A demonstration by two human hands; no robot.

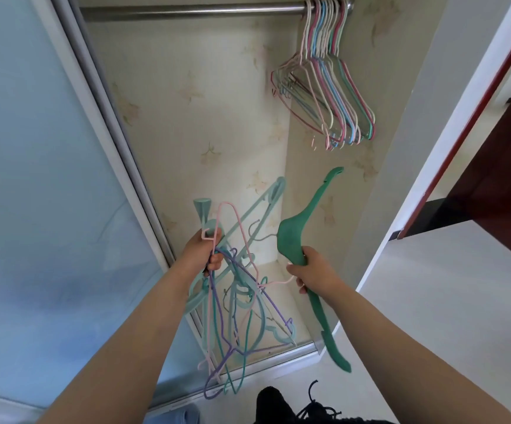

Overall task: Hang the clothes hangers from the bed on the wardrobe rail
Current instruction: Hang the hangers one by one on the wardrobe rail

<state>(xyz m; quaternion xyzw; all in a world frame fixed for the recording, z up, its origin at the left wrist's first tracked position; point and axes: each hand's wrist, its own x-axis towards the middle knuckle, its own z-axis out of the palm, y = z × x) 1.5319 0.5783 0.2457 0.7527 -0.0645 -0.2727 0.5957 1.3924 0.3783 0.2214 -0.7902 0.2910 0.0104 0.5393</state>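
Black shoes [281, 405] stand on the floor below two busy hands. Left hand [202, 251] grips a tangled bunch of hangers [239, 301]; right hand [312, 272] squeezes one green hanger [290, 237]. Next, I think, its hook must go up onto the rail [187, 10], beside the hung hangers [327, 87].
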